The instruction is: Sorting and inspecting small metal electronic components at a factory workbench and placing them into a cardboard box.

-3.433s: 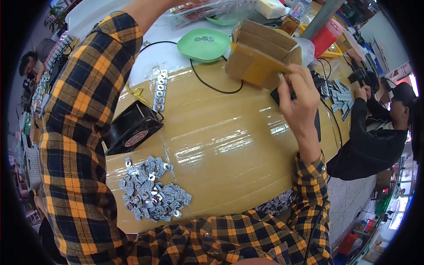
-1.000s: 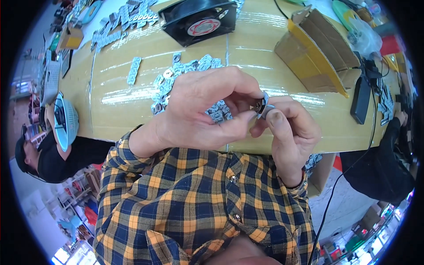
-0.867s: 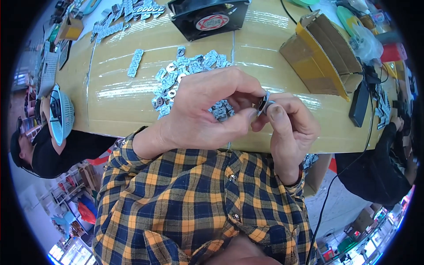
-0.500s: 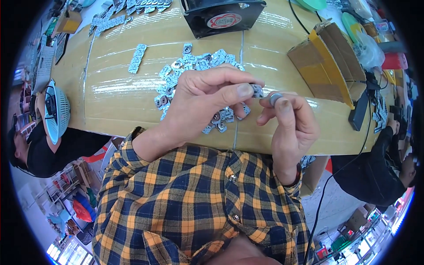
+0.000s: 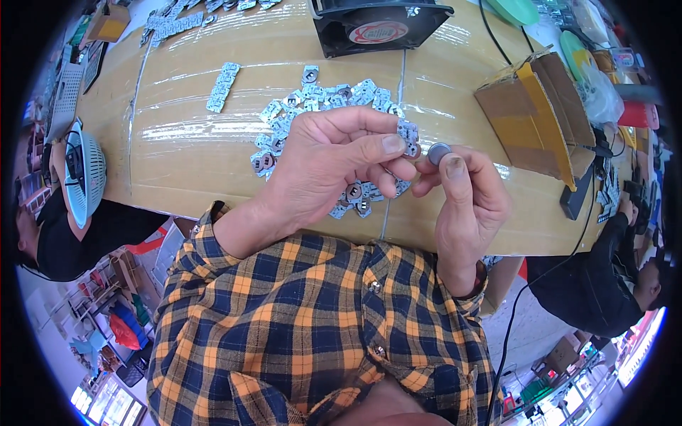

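Between thumb and forefinger, my left hand pinches a small pale circuit board, turned so its flat side shows. Just to its right, my right hand is closed on a round silver coin cell battery, held by its edge. A narrow gap separates the battery from the board. Beneath and around my left hand lies a loose heap of similar circuit boards, some carrying round metal discs; the hand hides part of the heap. Apart from it, to the left, rests an unbroken strip of boards.
A black fan stands at the back of the table, with more board strips at the far left. To the right are an open cardboard box and a black cable. A person with a light-blue basket sits left; another person sits right.
The circuit board in my left hand has been tilted, so more of its flat side shows. The coin cell in my right hand has turned its round face into view. Both remain gripped.
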A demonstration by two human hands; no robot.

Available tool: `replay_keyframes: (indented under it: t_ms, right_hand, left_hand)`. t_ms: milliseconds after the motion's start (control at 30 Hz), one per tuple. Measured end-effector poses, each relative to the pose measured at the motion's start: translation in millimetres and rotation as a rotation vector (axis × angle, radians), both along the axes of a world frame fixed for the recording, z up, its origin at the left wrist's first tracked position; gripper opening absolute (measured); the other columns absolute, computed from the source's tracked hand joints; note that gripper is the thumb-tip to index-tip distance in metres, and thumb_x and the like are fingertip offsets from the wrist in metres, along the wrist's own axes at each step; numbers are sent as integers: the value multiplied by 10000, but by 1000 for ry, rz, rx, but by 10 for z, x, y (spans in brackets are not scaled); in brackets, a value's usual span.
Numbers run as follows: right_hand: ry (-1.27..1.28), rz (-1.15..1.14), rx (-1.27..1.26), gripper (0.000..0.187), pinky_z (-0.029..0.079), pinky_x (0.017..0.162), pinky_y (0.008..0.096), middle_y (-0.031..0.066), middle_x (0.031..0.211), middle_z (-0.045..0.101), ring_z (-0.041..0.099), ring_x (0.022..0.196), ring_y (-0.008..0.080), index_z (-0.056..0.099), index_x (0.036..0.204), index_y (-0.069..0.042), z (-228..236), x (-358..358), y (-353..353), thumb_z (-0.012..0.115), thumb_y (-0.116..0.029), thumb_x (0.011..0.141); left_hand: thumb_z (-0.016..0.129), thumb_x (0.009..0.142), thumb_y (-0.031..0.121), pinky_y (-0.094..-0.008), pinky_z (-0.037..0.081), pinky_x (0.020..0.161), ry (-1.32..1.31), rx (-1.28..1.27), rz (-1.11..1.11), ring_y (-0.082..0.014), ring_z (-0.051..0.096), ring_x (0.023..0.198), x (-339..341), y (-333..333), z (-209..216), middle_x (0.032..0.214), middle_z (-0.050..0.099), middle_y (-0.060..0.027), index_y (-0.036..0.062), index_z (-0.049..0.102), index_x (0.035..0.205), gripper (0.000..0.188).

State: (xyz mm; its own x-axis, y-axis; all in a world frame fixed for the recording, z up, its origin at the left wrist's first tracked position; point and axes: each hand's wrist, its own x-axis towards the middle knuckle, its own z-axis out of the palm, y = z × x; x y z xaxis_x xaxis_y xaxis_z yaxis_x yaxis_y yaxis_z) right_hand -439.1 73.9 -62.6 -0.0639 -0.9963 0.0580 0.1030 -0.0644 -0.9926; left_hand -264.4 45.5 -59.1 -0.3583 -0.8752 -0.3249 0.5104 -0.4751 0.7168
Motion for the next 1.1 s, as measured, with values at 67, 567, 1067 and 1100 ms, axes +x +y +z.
replay_keyframes:
  t_ms: [67,567,1067,1100]
  right_hand:
    - [36,-9,2,207,487,609,241,132,850,666,610,654,144,626,951,57,1,11,-5,562,-139,966]
    - [244,102,-270,194,465,642,233,117,874,621,588,674,124,611,890,56,-7,-119,-52,581,-126,951]
    - [76,98,-310,131,462,577,233,143,831,650,610,671,147,637,883,100,-3,-102,-14,660,-28,878]
    - [76,97,-310,131,462,577,233,143,831,650,610,671,147,637,883,100,-13,-104,-15,660,-28,878]
  left_hand:
    - [617,922,56,-257,597,615,-30,-25,-14,-178,702,772,2,11,-5,927,696,-176,-56,653,1049,173]
    - [703,738,-78,-265,480,640,-790,-1153,160,-183,646,784,45,13,-63,891,655,-103,-9,636,1103,377]
    - [694,760,-47,-430,624,728,-925,-1833,245,-337,650,926,131,129,6,990,607,-203,-63,542,1021,302]
    - [695,761,-47,-429,624,727,-925,-1832,234,-335,650,924,133,127,14,987,609,-202,-62,542,1020,301]
